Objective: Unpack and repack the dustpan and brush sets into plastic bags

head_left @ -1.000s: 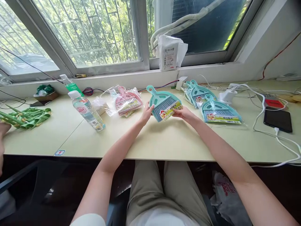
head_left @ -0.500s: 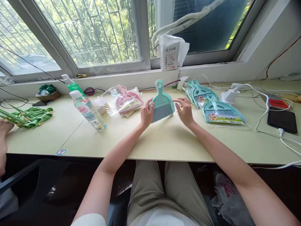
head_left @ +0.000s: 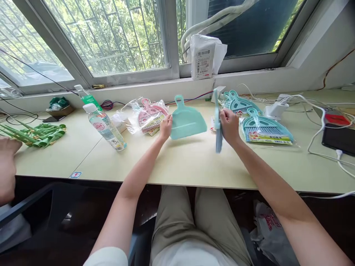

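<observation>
A mint-green dustpan (head_left: 188, 122) is held by its left edge in my left hand (head_left: 166, 128), its handle pointing away from me. My right hand (head_left: 229, 125) grips a small hand brush (head_left: 218, 129), turned edge-on with its grey-blue bristles downward. Brush and dustpan are apart, with a gap of table between them. Right of my right hand lies a packaged teal brush and dustpan set (head_left: 266, 129), and behind it are more teal sets (head_left: 240, 102). To the left of my left hand rests a pink set (head_left: 151, 114) in clear plastic.
Two bottles stand at left, a clear one (head_left: 107, 129) in front of a green-labelled one (head_left: 89, 96). Green stalks (head_left: 36, 133) lie near another person's hand (head_left: 9, 147). White cables, a charger (head_left: 276, 110) and a phone (head_left: 338, 138) occupy the right side.
The brush has come away from the dustpan and moved right in my right hand, turning edge-on. My left hand keeps the dustpan, whose smooth inside now shows.
</observation>
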Demonstrator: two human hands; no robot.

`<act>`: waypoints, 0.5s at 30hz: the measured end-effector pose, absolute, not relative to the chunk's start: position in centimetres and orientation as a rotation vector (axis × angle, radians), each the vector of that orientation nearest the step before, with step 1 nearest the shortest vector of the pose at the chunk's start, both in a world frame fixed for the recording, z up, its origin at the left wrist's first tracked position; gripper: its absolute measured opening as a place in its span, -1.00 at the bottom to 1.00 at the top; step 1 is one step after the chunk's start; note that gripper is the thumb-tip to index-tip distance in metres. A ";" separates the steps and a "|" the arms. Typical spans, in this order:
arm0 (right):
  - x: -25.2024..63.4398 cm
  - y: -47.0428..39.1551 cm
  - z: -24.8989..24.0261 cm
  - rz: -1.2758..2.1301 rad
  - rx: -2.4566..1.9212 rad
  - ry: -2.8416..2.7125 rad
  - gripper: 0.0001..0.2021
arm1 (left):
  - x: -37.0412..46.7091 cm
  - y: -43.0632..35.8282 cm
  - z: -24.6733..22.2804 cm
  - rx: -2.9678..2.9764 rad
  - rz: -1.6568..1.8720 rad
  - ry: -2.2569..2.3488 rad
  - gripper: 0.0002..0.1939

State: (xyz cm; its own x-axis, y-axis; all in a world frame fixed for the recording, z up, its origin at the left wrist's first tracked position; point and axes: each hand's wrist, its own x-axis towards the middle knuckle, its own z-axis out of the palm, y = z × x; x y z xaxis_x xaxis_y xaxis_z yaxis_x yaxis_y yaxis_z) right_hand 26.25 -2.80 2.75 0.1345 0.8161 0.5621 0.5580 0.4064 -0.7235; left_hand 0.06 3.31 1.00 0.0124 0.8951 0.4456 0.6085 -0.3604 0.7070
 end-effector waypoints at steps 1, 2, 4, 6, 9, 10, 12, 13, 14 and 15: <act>26.7 -2.8 2.8 0.169 -1.443 -1.573 -0.61 | -0.7 3.8 0.9 2.027 1.141 1.615 -0.62; 27.2 -2.7 2.7 0.088 -1.633 -1.607 -0.65 | -1.3 4.0 0.8 2.073 0.991 1.670 -0.64; 27.9 -2.5 2.0 0.010 -1.998 -1.742 -0.71 | -1.8 4.0 0.7 2.153 0.728 1.750 -0.66; 28.4 -2.1 1.0 -0.019 -2.204 -1.855 -0.72 | -1.8 3.7 0.7 2.205 0.612 1.813 -0.67; 29.3 -1.3 -0.3 -0.049 -2.175 -1.847 -0.67 | -1.3 3.4 0.8 2.208 0.710 1.885 -0.67; 29.6 -1.0 -0.6 -0.065 -2.135 -1.812 -0.67 | -1.2 3.3 0.8 2.200 0.745 1.888 -0.67; 30.5 -0.4 -1.3 -0.096 -2.049 -1.742 -0.66 | -1.1 3.4 0.7 2.195 0.757 1.873 -0.68; 31.0 0.0 -1.6 -0.109 -2.011 -1.724 -0.67 | -1.2 3.5 0.6 2.203 0.738 1.862 -0.69; 31.5 0.4 -1.9 -0.117 -1.985 -1.721 -0.68 | -1.3 3.6 0.4 2.214 0.715 1.852 -0.71; 32.0 0.8 -2.3 -0.116 -1.970 -1.729 -0.69 | -1.3 3.7 0.2 2.223 0.696 1.842 -0.74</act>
